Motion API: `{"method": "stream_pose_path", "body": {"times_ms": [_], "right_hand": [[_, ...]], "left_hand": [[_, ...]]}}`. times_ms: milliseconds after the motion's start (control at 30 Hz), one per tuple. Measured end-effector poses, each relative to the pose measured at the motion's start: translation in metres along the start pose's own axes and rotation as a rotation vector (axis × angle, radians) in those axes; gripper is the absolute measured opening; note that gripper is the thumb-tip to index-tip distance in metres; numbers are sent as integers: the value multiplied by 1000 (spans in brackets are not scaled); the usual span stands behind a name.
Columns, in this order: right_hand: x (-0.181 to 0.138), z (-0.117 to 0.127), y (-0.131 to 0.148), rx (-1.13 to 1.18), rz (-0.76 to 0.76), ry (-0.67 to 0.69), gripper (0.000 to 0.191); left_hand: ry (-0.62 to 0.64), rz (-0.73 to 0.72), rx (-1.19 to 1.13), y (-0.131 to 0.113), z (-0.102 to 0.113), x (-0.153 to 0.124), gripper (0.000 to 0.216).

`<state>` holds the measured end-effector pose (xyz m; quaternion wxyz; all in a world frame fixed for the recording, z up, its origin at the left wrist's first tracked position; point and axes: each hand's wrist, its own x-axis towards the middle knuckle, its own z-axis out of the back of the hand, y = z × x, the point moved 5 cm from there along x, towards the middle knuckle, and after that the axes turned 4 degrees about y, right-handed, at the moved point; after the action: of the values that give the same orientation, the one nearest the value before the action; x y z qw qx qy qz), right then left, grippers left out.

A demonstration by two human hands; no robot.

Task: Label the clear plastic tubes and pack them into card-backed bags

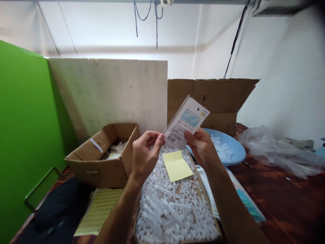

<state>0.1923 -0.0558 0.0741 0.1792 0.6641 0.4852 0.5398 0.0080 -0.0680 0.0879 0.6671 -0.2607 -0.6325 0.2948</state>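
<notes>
Both my hands hold up a small clear packet with a printed card (186,122) inside it. My left hand (144,156) pinches its lower left corner between thumb and forefinger. My right hand (201,146) grips its lower right edge. Below the hands lies a flat cardboard tray (203,189) filled with several small white plastic pieces and clear tubes (172,210). A yellow sticky-note pad (177,166) rests on top of those pieces.
An open cardboard box (104,159) stands at the left. A blue basin (235,149) with white pieces sits behind my right hand, before a large carton (215,98). A yellow label sheet (101,210), dark cloth (58,213), crumpled clear plastic (276,149) and a green wall (25,128) surround them.
</notes>
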Motion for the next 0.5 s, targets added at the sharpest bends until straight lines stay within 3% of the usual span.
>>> {"method": "stream_pose_path", "body": {"times_ms": [267,500], "right_hand": [[-1,-3,0,-55,17,38,29],[-1,0,-1,-98,22,11,27]], "left_hand": [[-117,79,-1,6,0,-3,21],[-95,137,-18,6,1,1,25]]}}
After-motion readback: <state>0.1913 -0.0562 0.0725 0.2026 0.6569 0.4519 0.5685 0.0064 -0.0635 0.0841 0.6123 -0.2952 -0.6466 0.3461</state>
